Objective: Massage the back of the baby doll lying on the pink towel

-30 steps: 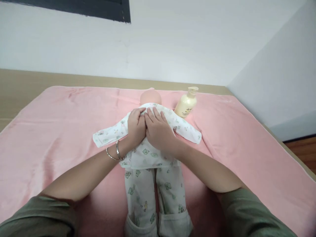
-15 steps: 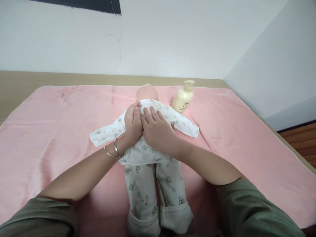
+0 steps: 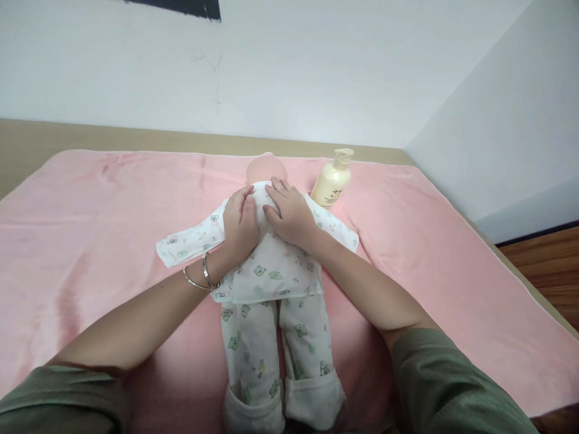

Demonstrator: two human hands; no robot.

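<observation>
Doll, face hidden, left hand loosely bent, right hand spread, both open on its shirt, wall panel cropped

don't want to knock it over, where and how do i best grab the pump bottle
Probably grip the pump bottle around its rounded body, right hand coming from the right: the body is broad, the pump head much narrower, and the shirt's right sleeve lies close in front.

Right hand higher on shirt, apart from left hand
</observation>
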